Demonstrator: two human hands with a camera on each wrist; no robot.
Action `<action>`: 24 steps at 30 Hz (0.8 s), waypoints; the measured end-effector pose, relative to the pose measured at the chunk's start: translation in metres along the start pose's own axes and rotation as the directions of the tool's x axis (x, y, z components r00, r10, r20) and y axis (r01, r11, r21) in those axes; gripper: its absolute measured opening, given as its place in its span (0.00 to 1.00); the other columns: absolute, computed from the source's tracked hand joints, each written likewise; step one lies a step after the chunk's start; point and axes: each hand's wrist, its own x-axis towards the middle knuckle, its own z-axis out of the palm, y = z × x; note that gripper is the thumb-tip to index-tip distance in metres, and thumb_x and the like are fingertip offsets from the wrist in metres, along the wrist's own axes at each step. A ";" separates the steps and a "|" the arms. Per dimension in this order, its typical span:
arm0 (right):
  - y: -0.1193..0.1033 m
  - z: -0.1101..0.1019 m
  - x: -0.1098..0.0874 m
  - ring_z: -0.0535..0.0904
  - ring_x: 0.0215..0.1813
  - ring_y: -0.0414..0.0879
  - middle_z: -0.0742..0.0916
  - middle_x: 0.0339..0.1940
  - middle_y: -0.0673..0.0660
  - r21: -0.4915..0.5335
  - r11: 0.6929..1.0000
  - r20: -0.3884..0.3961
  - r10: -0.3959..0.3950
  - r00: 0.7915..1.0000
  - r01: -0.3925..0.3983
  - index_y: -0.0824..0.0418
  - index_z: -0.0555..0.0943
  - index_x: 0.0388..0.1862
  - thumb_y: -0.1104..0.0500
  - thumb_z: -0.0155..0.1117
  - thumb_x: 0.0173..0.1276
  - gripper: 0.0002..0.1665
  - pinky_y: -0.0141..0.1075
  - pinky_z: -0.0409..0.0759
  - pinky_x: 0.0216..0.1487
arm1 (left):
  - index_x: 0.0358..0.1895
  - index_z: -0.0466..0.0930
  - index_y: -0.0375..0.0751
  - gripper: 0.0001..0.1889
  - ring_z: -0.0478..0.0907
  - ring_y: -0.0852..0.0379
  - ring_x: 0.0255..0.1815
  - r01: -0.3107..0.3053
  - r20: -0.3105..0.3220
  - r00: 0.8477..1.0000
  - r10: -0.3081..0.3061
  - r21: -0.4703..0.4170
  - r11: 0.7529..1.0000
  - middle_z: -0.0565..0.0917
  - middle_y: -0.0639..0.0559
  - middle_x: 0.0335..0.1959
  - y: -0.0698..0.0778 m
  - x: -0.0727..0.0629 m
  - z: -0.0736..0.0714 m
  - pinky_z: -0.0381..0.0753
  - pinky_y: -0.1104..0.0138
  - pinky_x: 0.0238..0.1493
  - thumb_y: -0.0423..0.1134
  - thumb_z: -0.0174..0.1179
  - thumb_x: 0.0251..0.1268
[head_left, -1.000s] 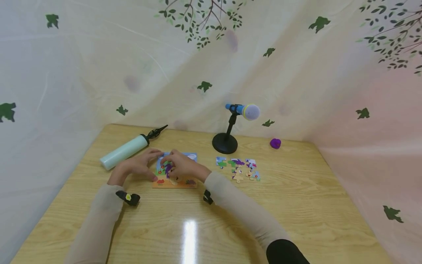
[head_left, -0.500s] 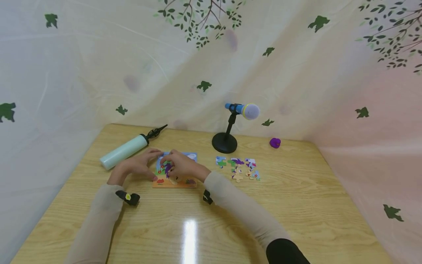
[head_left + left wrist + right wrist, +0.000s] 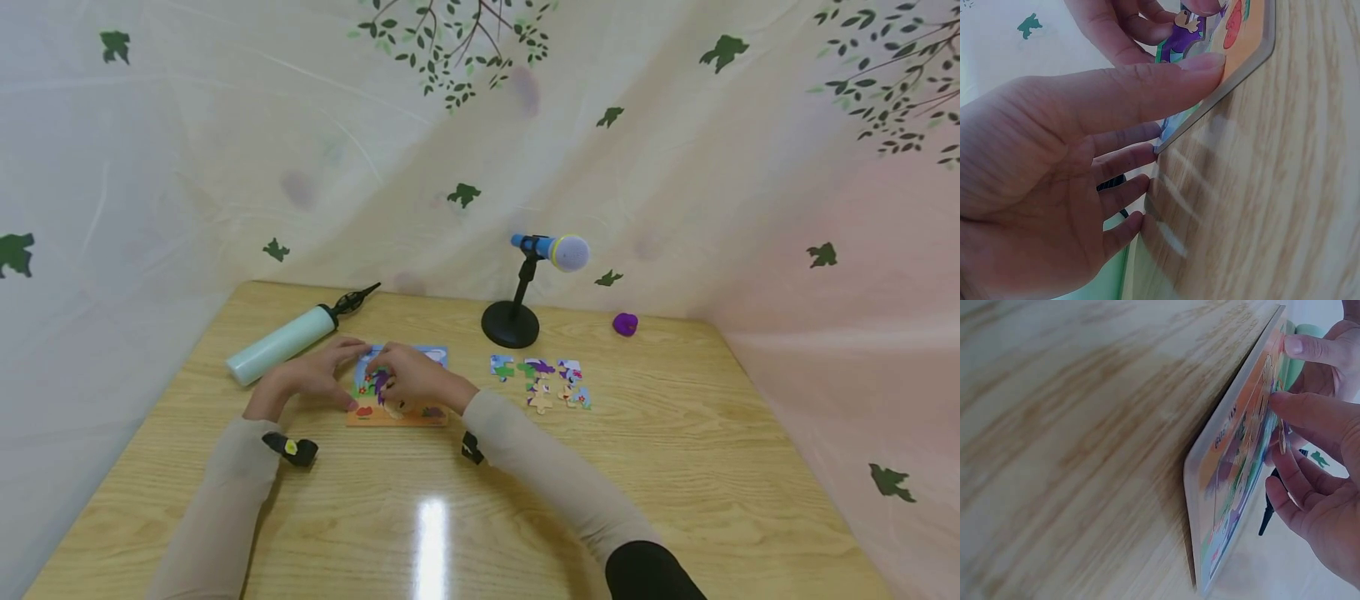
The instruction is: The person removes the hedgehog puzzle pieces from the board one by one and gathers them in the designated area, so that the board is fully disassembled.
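Note:
A flat picture puzzle board point(image 3: 405, 420), orange along its near edge and blue at the far one, lies on the table under both hands. My left hand point(image 3: 318, 375) spans its left side, the thumb resting on the face and fairly straight fingers reaching to the far left edge. Over the middle of the board, my right hand point(image 3: 416, 373) pinches a puzzle piece point(image 3: 1177, 45) with purple and green on it. In the right wrist view the piece point(image 3: 1282, 440) stands tilted between thumb and fingers, close against the board; its lower part is hidden.
Several loose puzzle pieces point(image 3: 542, 396) lie right of the board. Behind them stands a toy microphone point(image 3: 570, 253) on a black round base point(image 3: 510, 327). A pale green hand pump point(image 3: 281, 346) lies behind my left hand. A small purple object point(image 3: 626, 324) sits at the back right.

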 end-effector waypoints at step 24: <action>0.001 0.000 -0.001 0.78 0.43 0.39 0.86 0.53 0.53 -0.057 0.998 -0.048 -0.042 0.998 0.039 0.57 0.82 0.65 0.62 0.65 0.71 0.23 0.25 0.78 0.44 | 0.80 0.50 0.31 0.54 0.44 0.25 0.79 -0.017 -0.005 1.000 0.017 0.002 1.000 0.45 0.29 0.79 -0.001 0.000 0.001 0.59 0.31 0.74 0.35 0.76 0.54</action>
